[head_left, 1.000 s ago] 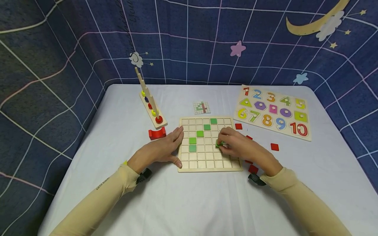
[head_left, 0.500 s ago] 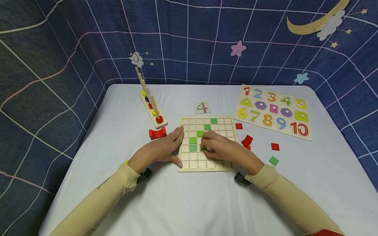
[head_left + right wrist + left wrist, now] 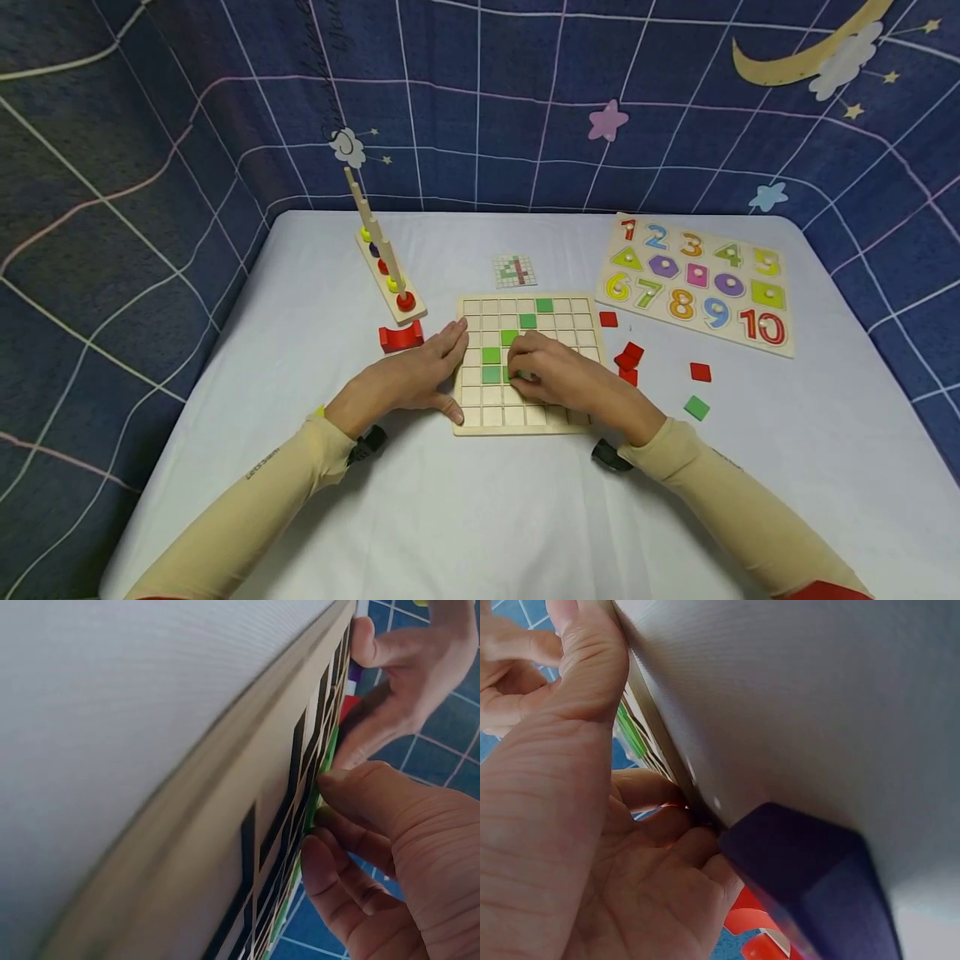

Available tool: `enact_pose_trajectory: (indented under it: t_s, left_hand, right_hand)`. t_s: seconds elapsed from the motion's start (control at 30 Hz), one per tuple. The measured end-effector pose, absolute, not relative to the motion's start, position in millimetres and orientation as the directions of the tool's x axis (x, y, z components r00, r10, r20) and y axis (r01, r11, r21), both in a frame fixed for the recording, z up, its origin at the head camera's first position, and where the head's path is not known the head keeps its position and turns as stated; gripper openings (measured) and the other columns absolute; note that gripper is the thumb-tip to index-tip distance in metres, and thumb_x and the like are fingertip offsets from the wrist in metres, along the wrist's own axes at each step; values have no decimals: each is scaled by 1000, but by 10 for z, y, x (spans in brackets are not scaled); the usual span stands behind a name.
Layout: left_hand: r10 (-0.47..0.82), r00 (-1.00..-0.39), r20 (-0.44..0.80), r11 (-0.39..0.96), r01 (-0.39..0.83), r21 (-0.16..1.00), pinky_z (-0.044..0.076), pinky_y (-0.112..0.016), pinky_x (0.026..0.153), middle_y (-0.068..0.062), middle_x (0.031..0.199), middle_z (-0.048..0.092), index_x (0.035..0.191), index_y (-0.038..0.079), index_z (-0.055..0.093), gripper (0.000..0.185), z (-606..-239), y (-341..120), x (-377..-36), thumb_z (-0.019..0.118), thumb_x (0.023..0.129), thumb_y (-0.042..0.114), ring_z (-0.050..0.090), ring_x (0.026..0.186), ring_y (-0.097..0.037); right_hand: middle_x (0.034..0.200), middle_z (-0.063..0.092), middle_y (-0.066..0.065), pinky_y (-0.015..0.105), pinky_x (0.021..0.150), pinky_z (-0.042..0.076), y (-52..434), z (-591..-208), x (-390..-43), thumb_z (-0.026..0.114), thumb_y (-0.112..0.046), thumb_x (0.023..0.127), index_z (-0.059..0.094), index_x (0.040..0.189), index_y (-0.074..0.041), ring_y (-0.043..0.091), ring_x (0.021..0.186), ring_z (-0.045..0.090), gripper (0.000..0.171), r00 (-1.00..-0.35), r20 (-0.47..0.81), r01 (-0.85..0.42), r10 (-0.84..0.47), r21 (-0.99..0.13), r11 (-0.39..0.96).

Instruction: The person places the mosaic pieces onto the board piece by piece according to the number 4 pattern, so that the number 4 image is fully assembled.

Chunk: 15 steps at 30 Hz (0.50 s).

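A wooden grid board (image 3: 495, 417) lies mid-table with several green tiles in a diagonal line, from the top one (image 3: 544, 305) to the lowest (image 3: 491, 374). My right hand (image 3: 547, 375) lies over the board and pinches a green tile (image 3: 513, 375) with its fingertips (image 3: 330, 784), just right of the lowest tile. The tile's green edge (image 3: 324, 761) sits against the board (image 3: 225, 825). My left hand (image 3: 420, 379) rests flat against the board's left edge (image 3: 656, 735), thumb at the front corner.
A pattern card (image 3: 514, 271) lies behind the board. A number puzzle (image 3: 693, 283) sits at the back right. A peg stacker (image 3: 386, 267) and a red arch block (image 3: 401, 337) stand at the left. Loose red tiles (image 3: 628, 357) and a green one (image 3: 696, 407) lie right of the board.
My right hand has carried the green tile leftward across the board, from its right-middle cells to beside the lowest green tile. The left hand has stayed put.
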<state>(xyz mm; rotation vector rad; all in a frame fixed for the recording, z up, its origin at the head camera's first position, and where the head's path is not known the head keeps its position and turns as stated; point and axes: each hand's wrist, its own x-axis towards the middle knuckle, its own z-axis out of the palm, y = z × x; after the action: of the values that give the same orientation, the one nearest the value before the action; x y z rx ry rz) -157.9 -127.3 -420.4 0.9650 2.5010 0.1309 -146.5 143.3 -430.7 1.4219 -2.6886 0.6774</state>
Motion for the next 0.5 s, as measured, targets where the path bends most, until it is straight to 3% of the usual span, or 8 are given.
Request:
enact_pose_trajectory:
  t_s: [0.5]
  left_hand:
    - [659, -654, -372, 748, 620, 236, 30, -47, 133, -21, 181, 1, 170, -4, 11, 130, -4218, -1264, -1580, 80, 83, 63, 9, 170, -38]
  right_hand:
    - [101, 72, 5, 28, 86, 59, 1439, -4332, -1429, 80, -2, 94, 80, 91, -7, 18, 98, 62, 6, -596, 242, -791, -766, -344, 507]
